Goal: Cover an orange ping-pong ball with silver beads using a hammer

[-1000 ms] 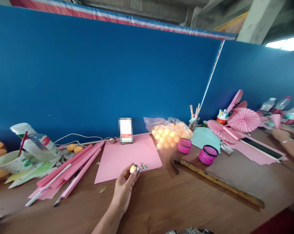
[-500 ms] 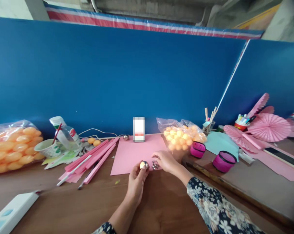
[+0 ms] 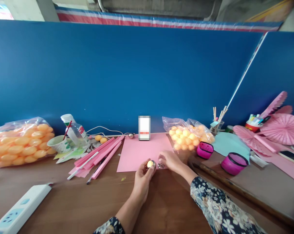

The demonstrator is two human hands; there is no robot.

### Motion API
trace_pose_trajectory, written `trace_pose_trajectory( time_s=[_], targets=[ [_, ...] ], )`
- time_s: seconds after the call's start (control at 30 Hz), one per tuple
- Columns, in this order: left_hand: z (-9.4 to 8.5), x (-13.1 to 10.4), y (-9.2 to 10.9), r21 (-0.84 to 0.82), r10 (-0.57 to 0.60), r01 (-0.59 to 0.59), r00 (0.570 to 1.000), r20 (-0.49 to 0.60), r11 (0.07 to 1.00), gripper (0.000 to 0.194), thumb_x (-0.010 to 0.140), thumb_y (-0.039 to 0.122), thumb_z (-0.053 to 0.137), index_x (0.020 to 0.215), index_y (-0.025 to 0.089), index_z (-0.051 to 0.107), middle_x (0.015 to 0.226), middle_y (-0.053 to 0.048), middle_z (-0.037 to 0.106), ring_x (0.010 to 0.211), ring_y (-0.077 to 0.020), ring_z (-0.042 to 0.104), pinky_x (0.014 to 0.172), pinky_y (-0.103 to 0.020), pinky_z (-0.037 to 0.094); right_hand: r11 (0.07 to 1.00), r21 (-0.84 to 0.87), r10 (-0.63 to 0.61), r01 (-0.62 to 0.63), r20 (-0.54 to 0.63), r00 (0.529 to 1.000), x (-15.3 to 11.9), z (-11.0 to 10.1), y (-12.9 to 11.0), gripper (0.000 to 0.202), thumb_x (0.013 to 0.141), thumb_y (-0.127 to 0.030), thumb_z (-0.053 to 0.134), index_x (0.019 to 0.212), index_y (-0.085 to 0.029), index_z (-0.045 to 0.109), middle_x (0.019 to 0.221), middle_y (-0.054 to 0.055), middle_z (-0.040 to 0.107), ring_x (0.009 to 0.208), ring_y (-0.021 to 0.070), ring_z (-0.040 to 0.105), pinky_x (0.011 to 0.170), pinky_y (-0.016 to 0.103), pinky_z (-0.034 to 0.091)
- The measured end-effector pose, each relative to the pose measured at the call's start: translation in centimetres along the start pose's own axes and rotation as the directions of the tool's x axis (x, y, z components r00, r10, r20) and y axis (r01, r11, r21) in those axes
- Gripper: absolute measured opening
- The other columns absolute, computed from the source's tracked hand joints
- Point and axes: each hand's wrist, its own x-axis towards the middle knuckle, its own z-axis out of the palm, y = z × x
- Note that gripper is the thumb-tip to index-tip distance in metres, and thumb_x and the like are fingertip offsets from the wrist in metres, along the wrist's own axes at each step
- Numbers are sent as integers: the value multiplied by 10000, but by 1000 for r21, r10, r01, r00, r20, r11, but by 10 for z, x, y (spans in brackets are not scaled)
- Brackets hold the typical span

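Left hand (image 3: 142, 182) grasps yellow ball (image 3: 150, 164), grip of right hand (image 3: 170, 160) unclear; bags (image 3: 31, 121) hold orange balls (image 3: 35, 142) near surface's (image 3: 171, 208) far edge.

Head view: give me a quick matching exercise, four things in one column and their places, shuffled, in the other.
Things
1. Yellow-orange ball
2. Small silvery pieces
3. White power strip
4. Turquoise sheet

Places
A. Lower left of the view, on the brown tabletop
B. Just behind the right-hand magenta container
C. Gripped in the left hand
D. By the fingers of the right hand, near the front edge of the pink sheet

Pairs: 1-C, 2-D, 3-A, 4-B
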Motion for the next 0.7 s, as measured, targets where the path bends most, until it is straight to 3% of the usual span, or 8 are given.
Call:
trace_pose_trajectory(
  time_s=[0.23,0.43,0.6,0.7],
  targets=[
    [-1,-4,2,109,-7,2,999,48,994,526,643,259,721,1133,169,553,1011,-80,646,928,-176,595,889,-348,445,975,219,-27,43,-77,997,-36,-7,-21,52,780,-165,467,787,-196,508,714,-18,574,660,116,553,614,201,433],
    [-6,-1,-1,152,32,-43,997,75,987,535,619,249,734,1125,180,574,1025,-77,662,947,-177,598,907,-312,419,883,468,25,30,-113,993,-55,1,-24,80,821,-246,491,819,-191,548,756,0,597,702,138,557,657,231,446],
    [-5,-1,-1,57,-1,-4,997,79,998,426,711,288,654,1117,180,583,984,-74,672,928,-173,609,911,-344,430,848,529,65,1,-106,992,-58,11,-20,193,863,-324,442,875,-190,580,783,23,627,681,148,578,659,249,462],
    [-6,-1,-2,86,-1,-7,996,95,996,418,735,278,631,1135,173,568,1006,-83,666,955,-182,602,934,-358,414,853,521,55,26,-138,989,-60,13,-20,181,859,-296,445,913,-191,582,851,42,640,740,164,593,705,265,472]
  ],
)
